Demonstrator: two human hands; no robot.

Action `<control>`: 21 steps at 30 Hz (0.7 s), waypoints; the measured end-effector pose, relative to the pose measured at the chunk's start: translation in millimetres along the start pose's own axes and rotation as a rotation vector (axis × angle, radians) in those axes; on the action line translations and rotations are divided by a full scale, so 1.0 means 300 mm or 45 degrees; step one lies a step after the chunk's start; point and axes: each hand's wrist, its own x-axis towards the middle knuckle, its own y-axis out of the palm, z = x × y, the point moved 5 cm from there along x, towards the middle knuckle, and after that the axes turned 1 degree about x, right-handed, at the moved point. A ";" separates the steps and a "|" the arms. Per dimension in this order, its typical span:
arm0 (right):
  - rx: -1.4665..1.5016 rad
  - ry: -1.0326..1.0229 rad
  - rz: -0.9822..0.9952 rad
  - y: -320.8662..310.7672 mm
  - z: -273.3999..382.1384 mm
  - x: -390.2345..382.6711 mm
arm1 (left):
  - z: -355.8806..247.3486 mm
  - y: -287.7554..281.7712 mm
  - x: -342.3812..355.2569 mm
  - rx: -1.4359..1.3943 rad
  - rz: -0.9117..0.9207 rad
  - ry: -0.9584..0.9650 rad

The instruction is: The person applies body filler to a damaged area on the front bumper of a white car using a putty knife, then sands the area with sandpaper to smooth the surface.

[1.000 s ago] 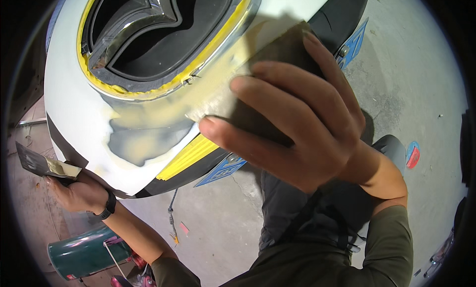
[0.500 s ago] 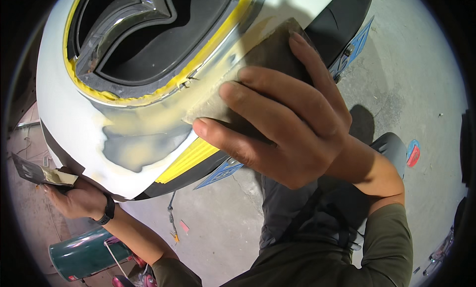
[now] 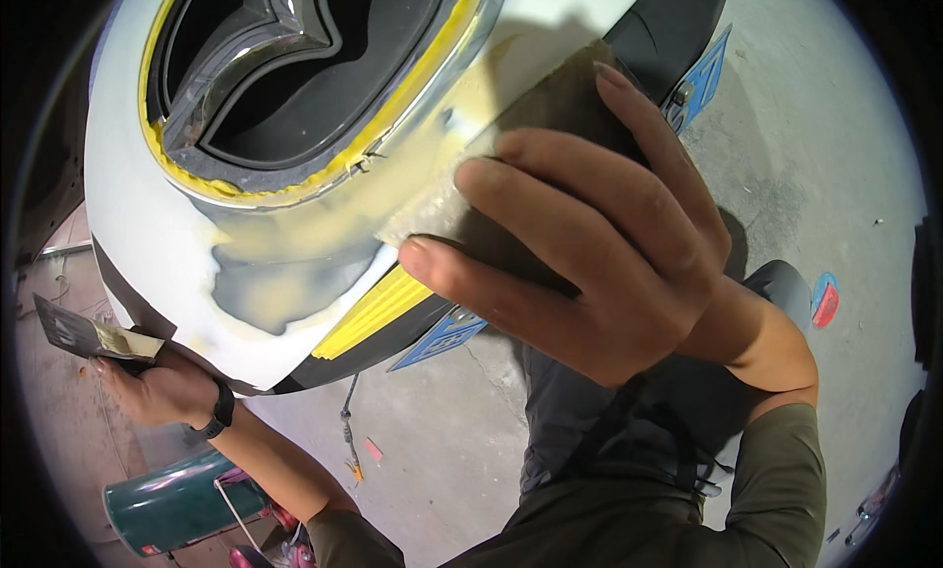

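Note:
My right hand [image 3: 589,234] holds a dark flat pad [image 3: 560,87], its pale edge dusty, against the white car panel [image 3: 138,224]. Its fingers are bent over the pad, whose underside is hidden. Under and beside it is a patch of beige and grey filler [image 3: 280,273], below a dark oval emblem [image 3: 324,107] ringed with yellow tape [image 3: 413,77]. A strip of yellow tape [image 3: 363,318] lies along the panel's lower edge. At the lower left, my left hand [image 3: 167,386] holds up a dark flat spreader [image 3: 64,327] with pale beige putty on it, beside the panel's edge.
Blue plates [image 3: 427,347] show at the panel's lower and right edges. A green cylinder [image 3: 162,504] lies on the floor [image 3: 442,450] at lower left, with pink items beside it. A grey cord [image 3: 349,421] and a small red-and-blue round item [image 3: 825,303] are on the floor.
Over the last half second my right hand and pad have shifted a little right along the panel. The view has shifted slightly. My left hand keeps hold of the spreader.

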 end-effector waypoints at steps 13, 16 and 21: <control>0.018 0.004 -0.093 0.076 0.011 0.004 | 0.008 0.020 -0.003 -0.384 0.090 -0.312; 0.046 -0.003 -0.041 0.065 0.013 -0.010 | 0.003 0.013 -0.002 -0.311 0.069 -0.231; 0.083 0.025 -0.017 0.048 0.017 -0.035 | -0.003 0.016 -0.003 -0.276 0.044 -0.192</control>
